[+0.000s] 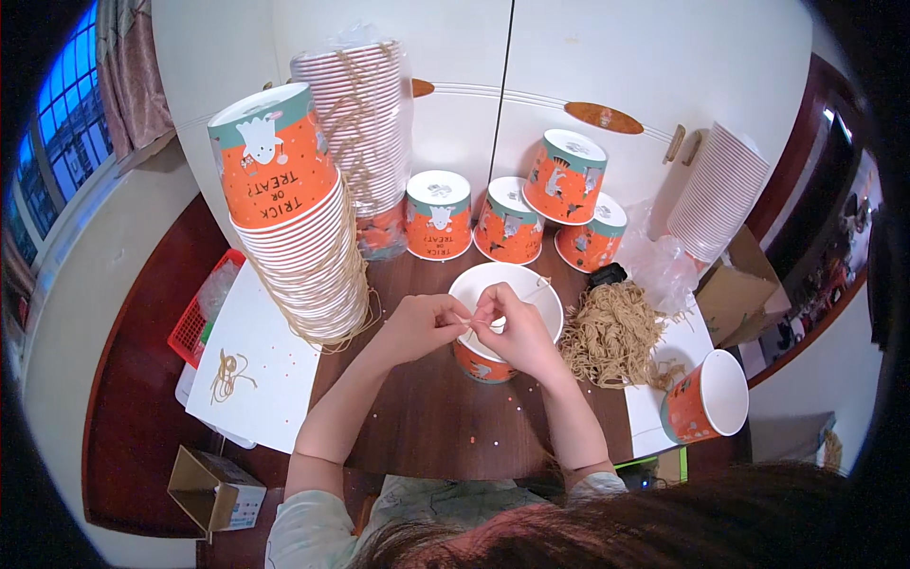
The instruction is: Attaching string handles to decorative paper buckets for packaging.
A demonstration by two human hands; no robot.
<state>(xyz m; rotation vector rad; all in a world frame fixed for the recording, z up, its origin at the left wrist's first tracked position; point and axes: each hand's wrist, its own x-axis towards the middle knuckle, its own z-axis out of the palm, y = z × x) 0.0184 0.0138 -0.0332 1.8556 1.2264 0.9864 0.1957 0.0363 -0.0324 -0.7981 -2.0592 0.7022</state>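
Note:
In front of me an orange paper bucket [485,368] stands with its white mouth facing up. Over its near rim my left hand [427,324] and my right hand [517,330] meet, fingertips pinched together on a thin tan cord [466,324]. Part of the cord is hidden by the fingers, so whether it is knotted cannot be made out. A stretch of cord also shows at the bucket's far right rim. To the right of the bucket lies a tangled heap of tan cords [614,332].
On the left rises a tall stack of nested buckets [308,256] draped with cord; a bagged stack [351,114] stands behind. Several upturned buckets [439,223] line the back. At the right are another nested stack [716,194] and a tilted bucket [684,408]. A cord bundle [226,376] lies left.

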